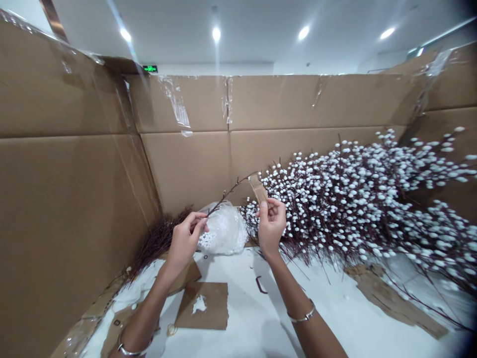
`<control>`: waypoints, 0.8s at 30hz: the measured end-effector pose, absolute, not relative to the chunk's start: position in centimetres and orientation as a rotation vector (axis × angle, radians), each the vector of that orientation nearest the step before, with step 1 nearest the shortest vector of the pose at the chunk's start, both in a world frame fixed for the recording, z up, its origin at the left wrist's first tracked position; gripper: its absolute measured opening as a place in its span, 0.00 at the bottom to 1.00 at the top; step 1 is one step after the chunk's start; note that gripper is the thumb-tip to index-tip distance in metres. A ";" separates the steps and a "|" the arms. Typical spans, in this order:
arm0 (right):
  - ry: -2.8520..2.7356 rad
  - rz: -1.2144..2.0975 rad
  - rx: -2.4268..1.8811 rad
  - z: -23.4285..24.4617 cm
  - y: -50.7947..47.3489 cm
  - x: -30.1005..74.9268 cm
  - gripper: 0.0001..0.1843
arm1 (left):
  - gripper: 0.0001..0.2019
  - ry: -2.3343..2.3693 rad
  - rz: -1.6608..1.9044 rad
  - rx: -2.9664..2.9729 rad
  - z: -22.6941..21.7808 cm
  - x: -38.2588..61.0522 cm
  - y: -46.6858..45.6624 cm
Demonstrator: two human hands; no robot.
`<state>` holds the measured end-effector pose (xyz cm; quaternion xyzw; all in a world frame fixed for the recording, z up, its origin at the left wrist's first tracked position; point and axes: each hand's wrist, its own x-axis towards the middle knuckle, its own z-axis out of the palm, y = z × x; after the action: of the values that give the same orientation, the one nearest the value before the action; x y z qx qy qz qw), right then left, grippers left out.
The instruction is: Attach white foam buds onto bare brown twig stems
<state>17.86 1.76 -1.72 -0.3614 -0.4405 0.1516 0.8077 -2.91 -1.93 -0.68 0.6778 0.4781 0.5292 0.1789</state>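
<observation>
Brown twig mid-frame, pinched in left hand fingers, wants steadying while right hand clamps cardboard strip

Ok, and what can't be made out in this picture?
All in the head view:
- Lower end of the twig: hidden by the left hand.
- Lower end of the cardboard strip: hidden by the right hand.
- Plastic bag: its cloudy film blurs the contents.
- White-budded branches: some cut off by the right edge.
- Green sign: lettering too small.
</observation>
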 end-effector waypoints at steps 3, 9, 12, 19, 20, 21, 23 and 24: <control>-0.953 0.329 -0.769 -1.8 1.9 17.8 0.11 | 0.12 1.352 1.492 1.912 -0.7 -2.9 -2.0; -0.959 0.317 -0.785 -1.7 1.9 17.9 0.10 | 0.12 1.351 1.494 1.917 -0.7 -3.0 -1.9; -0.954 0.302 -0.786 -1.7 1.8 17.9 0.10 | 0.12 1.345 1.496 1.920 -0.7 -3.0 -1.9; -0.942 0.312 -0.783 -1.6 1.8 17.9 0.09 | 0.12 1.349 1.493 1.925 -0.8 -2.9 -1.7; -0.944 0.309 -0.786 -1.6 1.8 17.9 0.09 | 0.12 1.350 1.493 1.924 -0.8 -2.9 -1.7; -0.947 0.303 -0.793 -1.7 1.8 17.9 0.09 | 0.12 1.349 1.495 1.923 -0.8 -2.9 -1.8; -0.955 0.292 -0.808 -1.7 1.8 18.0 0.10 | 0.12 1.344 1.500 1.920 -0.8 -2.9 -1.8; -0.958 0.291 -0.812 -1.8 1.8 18.0 0.10 | 0.12 1.344 1.502 1.920 -0.8 -2.9 -1.8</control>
<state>17.99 1.85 -1.76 -0.3786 -0.4463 0.1354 0.7994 -2.89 -1.85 -0.83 0.6789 0.4750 0.5308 0.1781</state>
